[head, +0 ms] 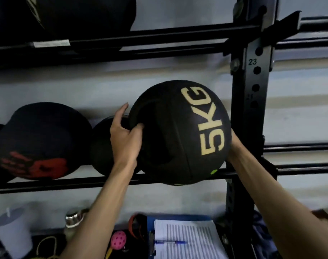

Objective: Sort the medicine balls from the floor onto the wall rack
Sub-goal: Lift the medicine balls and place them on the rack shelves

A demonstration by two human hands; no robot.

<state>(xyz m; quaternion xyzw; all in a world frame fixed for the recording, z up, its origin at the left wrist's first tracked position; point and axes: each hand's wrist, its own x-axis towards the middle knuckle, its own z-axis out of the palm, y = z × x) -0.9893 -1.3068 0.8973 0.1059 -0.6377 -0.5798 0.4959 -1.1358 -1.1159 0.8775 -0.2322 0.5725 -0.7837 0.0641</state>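
The black medicine ball [180, 131] marked 5KG sat between both hands at the right end of the wall rack [66, 182], just beside the upright post [251, 109], its underside covering the front rail. The left hand [124, 137] gripped its left side, fingers curled into a recessed handle. The right hand [234, 141] lay against its right side, fingers hidden, so its grip could not be told. A smaller black ball [101, 146] sat just left.
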